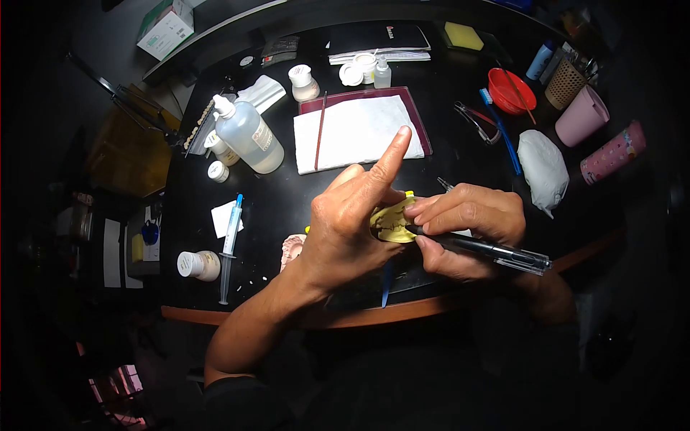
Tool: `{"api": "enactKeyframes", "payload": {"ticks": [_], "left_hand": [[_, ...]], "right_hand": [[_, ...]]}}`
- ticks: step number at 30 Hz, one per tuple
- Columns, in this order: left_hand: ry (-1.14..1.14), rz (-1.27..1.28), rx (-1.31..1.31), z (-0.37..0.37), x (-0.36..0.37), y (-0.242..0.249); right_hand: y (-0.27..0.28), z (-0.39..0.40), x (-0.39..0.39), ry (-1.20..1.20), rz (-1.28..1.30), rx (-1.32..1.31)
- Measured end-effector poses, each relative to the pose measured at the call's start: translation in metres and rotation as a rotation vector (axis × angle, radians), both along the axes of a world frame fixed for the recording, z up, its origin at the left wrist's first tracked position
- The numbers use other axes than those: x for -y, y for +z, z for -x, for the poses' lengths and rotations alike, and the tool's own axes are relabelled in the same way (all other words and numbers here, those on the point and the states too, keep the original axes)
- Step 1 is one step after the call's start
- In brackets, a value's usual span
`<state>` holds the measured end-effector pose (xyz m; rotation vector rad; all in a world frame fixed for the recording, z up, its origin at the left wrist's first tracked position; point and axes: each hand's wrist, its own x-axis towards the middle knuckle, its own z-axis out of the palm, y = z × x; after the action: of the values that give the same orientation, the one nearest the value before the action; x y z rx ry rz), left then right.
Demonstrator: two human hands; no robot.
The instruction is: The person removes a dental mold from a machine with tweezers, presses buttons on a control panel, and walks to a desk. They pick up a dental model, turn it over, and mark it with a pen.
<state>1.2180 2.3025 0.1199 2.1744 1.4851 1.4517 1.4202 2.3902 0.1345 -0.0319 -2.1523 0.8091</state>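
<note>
A yellow dental cast (393,221) is held up over the black table by my left hand (352,214), its index finger stretched upward and its other fingers round the cast's left side. My right hand (467,226) grips a black pen (496,251) between thumb and fingers. The pen's front end is at the cast's right side, where my right fingertips also come close; its exact tip is hard to make out. Beneath my left wrist, a pink cast (292,247) lies partly hidden on the table.
Left stand a large clear bottle (251,136), small jars and a syringe (231,241). Ahead, a white cloth (363,129) lies on a maroon board with a thin brush (321,129). Right are a red bowl (512,92), blue toothbrush (503,133), white bag (543,169) and pink cup (581,116).
</note>
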Motion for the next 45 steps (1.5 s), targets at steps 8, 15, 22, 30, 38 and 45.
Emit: {"api": "enactKeyframes", "payload": {"ticks": [8, 15, 22, 30, 38, 45], "left_hand": [[-0.059, 0.029, 0.074, -0.0003, -0.0010, 0.0010], [-0.057, 0.013, 0.051, 0.0003, -0.0023, -0.0001], [-0.061, -0.002, 0.011, 0.0010, -0.0014, -0.0008], [-0.065, -0.026, -0.007, 0.0011, -0.0025, -0.0017], [-0.035, 0.025, -0.049, 0.0016, -0.0001, 0.0022], [-0.067, -0.021, -0.007, 0.0010, -0.0021, -0.0017]], "right_hand": [[-0.0008, 0.0025, 0.0011, -0.008, -0.006, -0.023], [-0.0052, 0.0054, 0.0032, -0.048, 0.012, -0.033], [-0.0006, 0.0037, 0.0028, -0.012, 0.003, 0.013], [-0.0018, 0.0046, 0.0038, -0.037, 0.005, 0.011], [-0.0062, 0.0070, 0.0057, -0.059, 0.030, -0.035], [-0.0069, 0.0065, 0.0041, -0.055, 0.013, -0.023]]}}
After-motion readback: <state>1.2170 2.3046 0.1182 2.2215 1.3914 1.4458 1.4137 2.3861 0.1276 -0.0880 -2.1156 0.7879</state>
